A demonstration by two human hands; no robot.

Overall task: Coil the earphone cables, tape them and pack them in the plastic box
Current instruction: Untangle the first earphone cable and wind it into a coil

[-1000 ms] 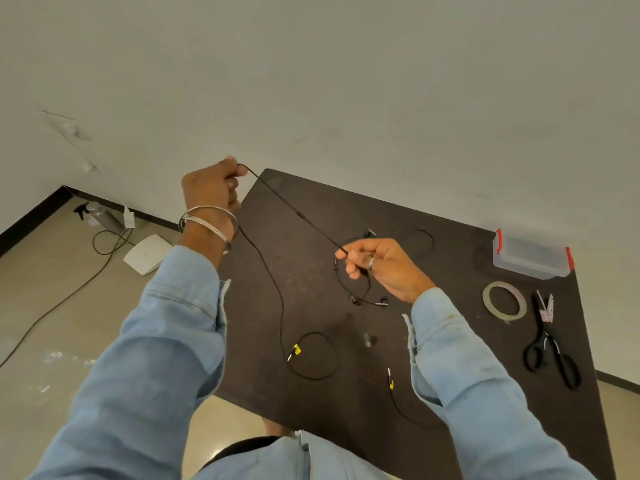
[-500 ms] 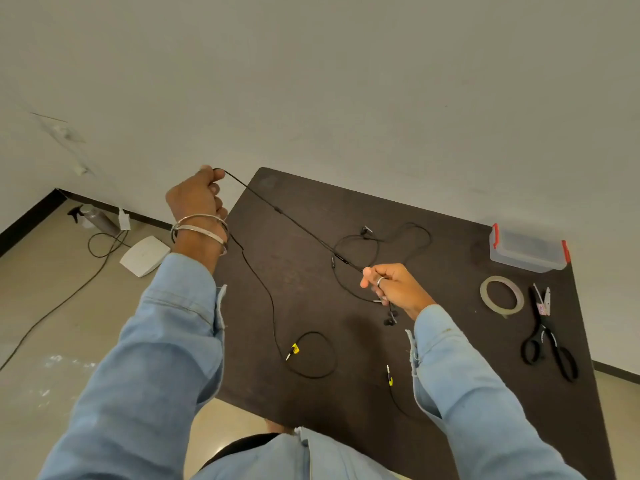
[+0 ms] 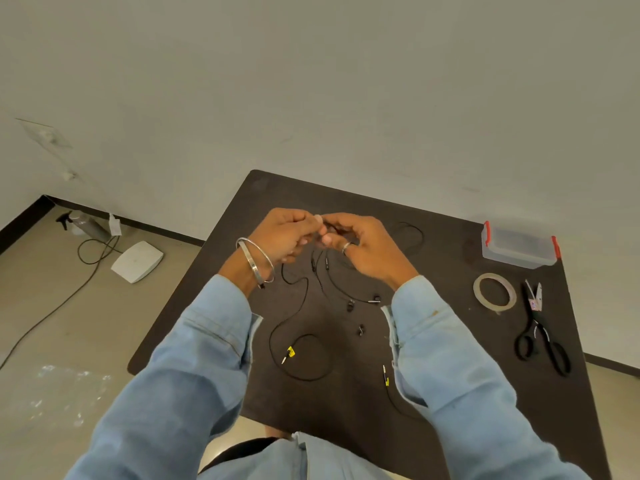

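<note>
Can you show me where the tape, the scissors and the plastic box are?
tape (image 3: 479,295): head view, left side of the ring.
scissors (image 3: 536,320): head view, where the blades cross.
plastic box (image 3: 519,244): head view, middle of the clear lid.

Left hand (image 3: 281,237), right hand (image 3: 360,245) pinching together.

Black cable (image 3: 300,306), yellow-tagged plug (image 3: 290,352), red-clipped box (image 3: 518,246).

Over a dark table (image 3: 450,393), the left hand (image 3: 282,237) and right hand (image 3: 360,245) meet fingertip to fingertip, both pinching a black earphone cable (image 3: 304,296) whose strands trail down onto the tabletop. To the right lie a tape roll (image 3: 494,292), scissors (image 3: 540,336) and a lidded plastic box (image 3: 519,247).
</note>
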